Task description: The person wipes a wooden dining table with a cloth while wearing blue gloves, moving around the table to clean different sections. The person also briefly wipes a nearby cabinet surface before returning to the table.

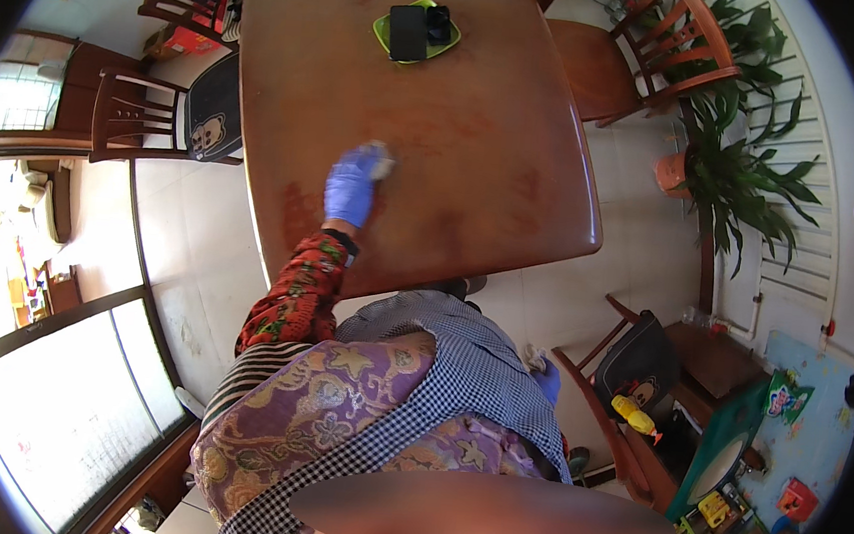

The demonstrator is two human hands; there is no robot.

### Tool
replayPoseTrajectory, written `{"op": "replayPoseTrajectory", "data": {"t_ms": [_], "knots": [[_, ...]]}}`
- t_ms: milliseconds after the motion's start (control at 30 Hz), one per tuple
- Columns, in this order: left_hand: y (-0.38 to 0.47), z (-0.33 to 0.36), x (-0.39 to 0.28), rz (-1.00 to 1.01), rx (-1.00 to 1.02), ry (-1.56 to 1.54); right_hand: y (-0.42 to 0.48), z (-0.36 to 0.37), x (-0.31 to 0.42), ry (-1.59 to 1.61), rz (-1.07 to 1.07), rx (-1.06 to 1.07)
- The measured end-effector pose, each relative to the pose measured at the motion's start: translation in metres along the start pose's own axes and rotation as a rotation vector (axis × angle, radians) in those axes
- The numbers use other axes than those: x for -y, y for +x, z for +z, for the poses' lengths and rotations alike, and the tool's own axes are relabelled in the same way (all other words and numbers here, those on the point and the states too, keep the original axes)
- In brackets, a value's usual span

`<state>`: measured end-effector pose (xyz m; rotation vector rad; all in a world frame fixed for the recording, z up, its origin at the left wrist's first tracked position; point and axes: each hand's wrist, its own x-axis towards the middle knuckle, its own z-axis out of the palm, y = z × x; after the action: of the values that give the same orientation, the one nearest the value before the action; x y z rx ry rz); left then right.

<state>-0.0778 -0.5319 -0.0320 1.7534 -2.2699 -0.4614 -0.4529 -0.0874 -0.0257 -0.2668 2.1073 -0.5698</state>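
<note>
My left hand (350,187), in a blue disposable glove, reaches over the brown wooden table (463,194). Its fingers are closed on a crumpled pale cloth (381,161) against the tabletop. Reddish, damp-looking smears show on the surface around it. Down at my right side hangs my right hand (549,382), also in a blue glove and partly hidden by my checked apron (457,360). A second crumpled whitish cloth (534,357) is in its grip. Farther up the table, a green tray (379,31) holds a flat black object (408,32) and a smaller dark item (438,25).
Wooden chairs stand left (138,112) and right (593,65) of the table. A chair (634,359) behind my right side has a yellow bottle (635,414) near it. Potted plants (743,164) stand by a white radiator (805,244). A glass-paned door (79,390) is at left.
</note>
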Motion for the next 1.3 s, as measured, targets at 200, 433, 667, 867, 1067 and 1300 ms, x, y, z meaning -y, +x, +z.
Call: {"op": "replayPoseTrajectory", "data": {"t_ms": [200,433,667,867,1067,1300], "knots": [[-0.006,-0.041,0.142,-0.545,-0.509,-0.39,0.0,0.0,0.007,0.021,-0.07,0.008],[0.1,-0.002,0.071,-0.313,-0.479,0.051,0.009,-0.001,-0.029,-0.101,-0.139,-0.054],[0.114,0.058,-0.131,0.327,-0.129,-0.119,0.01,0.012,-0.058,-0.094,0.05,-0.035],[0.07,0.035,-0.076,0.453,-0.189,-0.09,0.015,0.036,-0.091,0.117,0.032,-0.024],[0.074,-0.039,0.099,-0.062,-0.17,-0.019,0.022,0.049,-0.081,0.144,0.017,0.052],[0.122,-0.061,0.212,-0.367,-0.379,0.207,-0.018,0.062,-0.018,-0.161,-0.067,0.034]]}}
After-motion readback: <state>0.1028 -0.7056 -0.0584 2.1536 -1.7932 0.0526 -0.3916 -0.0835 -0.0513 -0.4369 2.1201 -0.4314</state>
